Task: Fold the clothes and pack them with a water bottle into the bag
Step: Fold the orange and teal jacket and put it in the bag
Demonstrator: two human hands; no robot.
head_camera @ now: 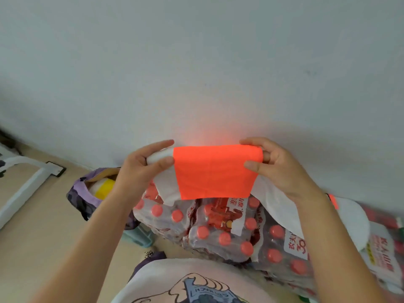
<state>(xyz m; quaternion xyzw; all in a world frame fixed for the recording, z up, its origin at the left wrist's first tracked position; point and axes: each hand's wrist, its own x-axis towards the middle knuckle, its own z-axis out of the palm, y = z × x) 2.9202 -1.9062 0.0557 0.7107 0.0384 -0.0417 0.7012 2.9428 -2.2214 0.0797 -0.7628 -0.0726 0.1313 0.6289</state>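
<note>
An orange and white garment [215,171] is stretched in the air in front of the wall. My left hand [142,169] pinches its white left end between thumb and fingers. My right hand [275,165] pinches its right end, and white cloth trails down past that wrist onto the bottle packs. A purple patterned bag [83,195] stands open on the floor at the left, below my left forearm. Inside it shows something white and yellow [102,186]; I cannot tell what it is.
Shrink-wrapped packs of red-capped water bottles [220,232] are stacked under my hands, against the white wall [196,62]. A white metal frame [24,182] lies on the beige floor at the far left. A pale green stool [140,237] peeks out beside the bag.
</note>
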